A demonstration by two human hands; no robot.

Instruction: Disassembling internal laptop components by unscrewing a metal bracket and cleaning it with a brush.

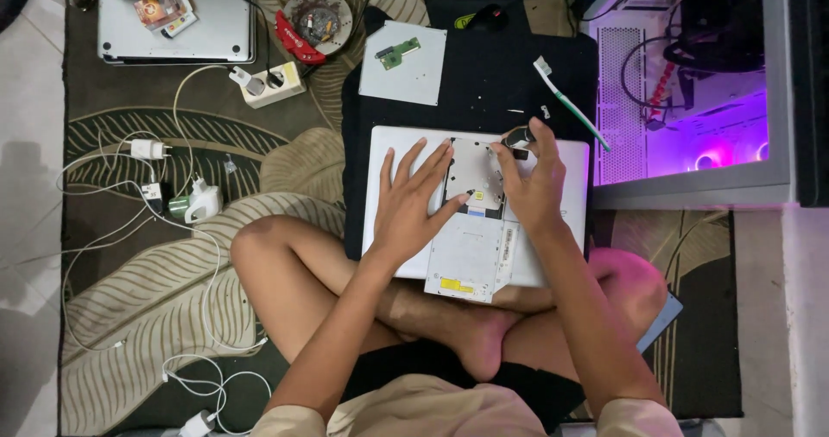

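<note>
A white laptop (570, 169) lies on my crossed legs, and a silver optical drive (471, 247) rests on top of it. My left hand (410, 204) lies flat with fingers spread, pressing on the laptop and the drive's left edge. My right hand (531, 182) pinches a small dark part at the drive's upper right corner. I cannot tell what that part is.
A black mat (484, 83) carries a grey metal cover (406, 66) with a small green board, and a green-and-white toothbrush (570, 104). A lit computer case (691, 83) stands at right. Another laptop (177, 18), a power strip (272, 83), chargers and cables lie on the rug at left.
</note>
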